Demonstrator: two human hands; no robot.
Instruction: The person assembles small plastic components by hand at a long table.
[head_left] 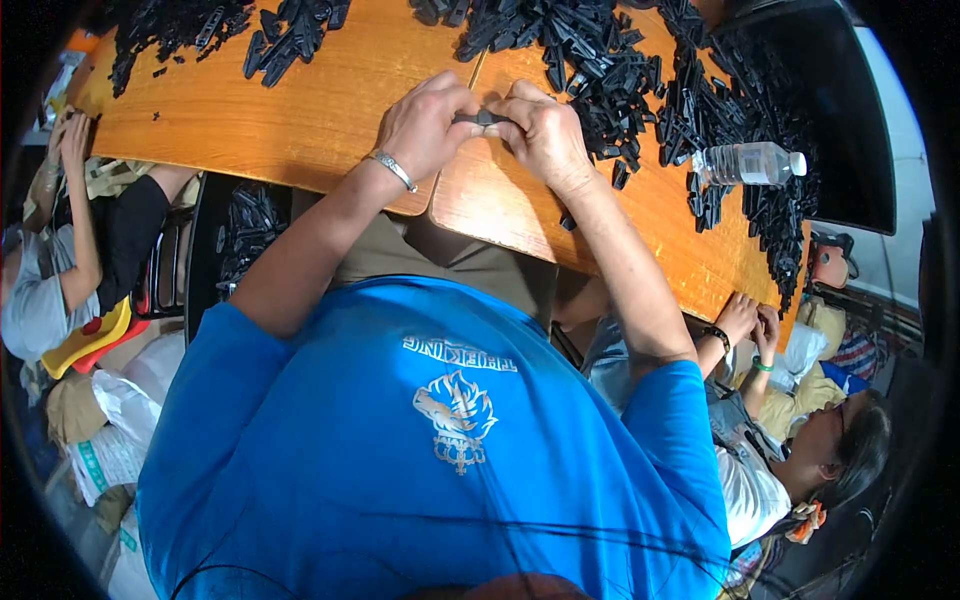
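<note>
A small black plastic piece (pixel 486 118) is pinched between both my hands above the table's near part. My left hand (pixel 428 118), with a metal bracelet at the wrist, grips its left end between thumb and fingers. Its right end is in the closed fingers of my right hand (pixel 548 132). Fingertips hide part of the piece, so its exact kind does not show. Just right of my right hand spreads a large heap of similar narrow black plastic pieces (pixel 600 85).
A wooden table (pixel 250 130) bears more black pieces (pixel 300 35) at the far left. On the right, a clear plastic bottle (pixel 745 163) lies on its side among the parts. Co-workers sit at both sides, one with hands (pixel 745 325) at the table edge. Bags (pixel 130 400) lie lower left.
</note>
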